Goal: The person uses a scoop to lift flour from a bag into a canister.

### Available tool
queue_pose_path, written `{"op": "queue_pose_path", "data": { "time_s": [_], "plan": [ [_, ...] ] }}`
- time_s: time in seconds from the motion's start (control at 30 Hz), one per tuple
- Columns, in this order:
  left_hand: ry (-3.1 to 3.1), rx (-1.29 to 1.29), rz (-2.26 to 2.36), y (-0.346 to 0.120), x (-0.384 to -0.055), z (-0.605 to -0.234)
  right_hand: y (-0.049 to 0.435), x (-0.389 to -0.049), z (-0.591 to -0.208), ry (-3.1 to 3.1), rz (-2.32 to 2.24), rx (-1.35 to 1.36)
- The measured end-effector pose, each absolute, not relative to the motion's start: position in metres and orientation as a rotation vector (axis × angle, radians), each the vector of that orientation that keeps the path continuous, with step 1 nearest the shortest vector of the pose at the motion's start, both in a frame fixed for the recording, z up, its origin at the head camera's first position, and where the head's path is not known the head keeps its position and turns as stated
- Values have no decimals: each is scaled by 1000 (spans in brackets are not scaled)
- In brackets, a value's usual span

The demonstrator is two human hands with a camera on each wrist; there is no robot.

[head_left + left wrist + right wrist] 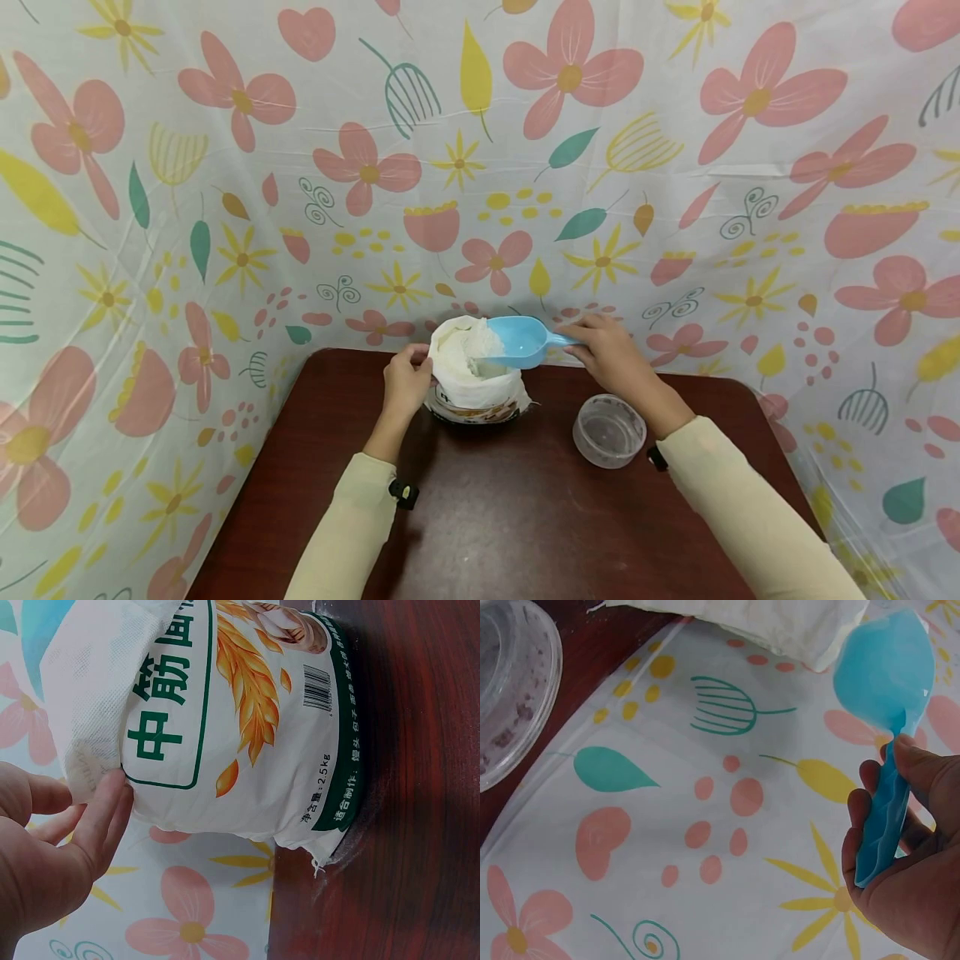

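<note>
The right hand [609, 354] wraps the ribbed handle of a light-blue scoop [525, 342] to the right of the flour bag, and the bowl reaches over the bag's right rim; that sideways hold probably keeps the knuckles out of the powder [456, 352]. At the bag's left rim, the left hand [407, 383] pinches the folded cuff between thumb and fingers, presumably to steady a soft mouth that could sag. The bag [486, 393] itself stands upright, white and woven, its top turned outward, with green lettering, a golden wheat ear, a barcode and a dark green band at its base. Right of the bag and nearer the person sits a clear round tub [606, 460], perhaps there for easy reach. Behind the bag hangs a flower-patterned cloth [720, 275].
</note>
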State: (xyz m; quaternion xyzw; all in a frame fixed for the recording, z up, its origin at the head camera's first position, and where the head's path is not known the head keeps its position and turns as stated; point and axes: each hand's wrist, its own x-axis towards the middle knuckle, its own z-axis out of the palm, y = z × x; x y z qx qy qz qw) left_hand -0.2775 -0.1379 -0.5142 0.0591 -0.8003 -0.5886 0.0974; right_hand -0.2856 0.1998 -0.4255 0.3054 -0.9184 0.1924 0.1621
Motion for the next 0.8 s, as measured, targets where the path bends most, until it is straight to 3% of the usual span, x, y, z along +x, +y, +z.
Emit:
{"op": "queue_pose_path", "data": {
  "time_s": [0.8],
  "plan": [
    [-2393,184,-1730,-138,-277,-513,207,-275,-437,-2656,716,782]
  ]
}}
